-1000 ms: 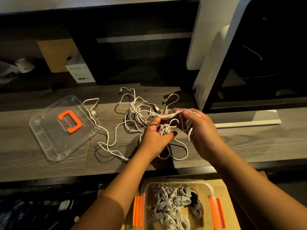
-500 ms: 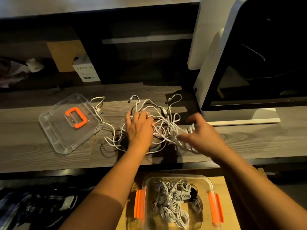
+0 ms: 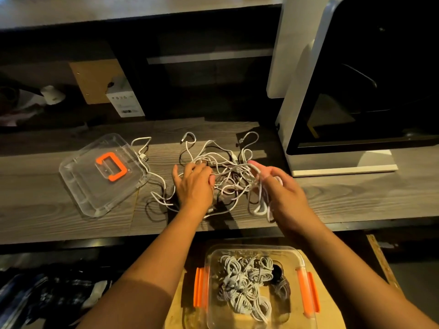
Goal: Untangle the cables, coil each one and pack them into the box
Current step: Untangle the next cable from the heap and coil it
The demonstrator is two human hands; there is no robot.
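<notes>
Left hand [image 3: 193,186] spread flat on cables [image 3: 228,184]; right hand [image 3: 282,193] grips loops of them. Lid [image 3: 95,193] left on surface [image 3: 47,210], white machine [image 3: 299,96] right, box [image 3: 254,247] of coils below.

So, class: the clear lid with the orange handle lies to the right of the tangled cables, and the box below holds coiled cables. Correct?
No. The head view shows the clear lid lying to the left of the tangled cables, not the right; the box below does hold coiled cables.
</notes>
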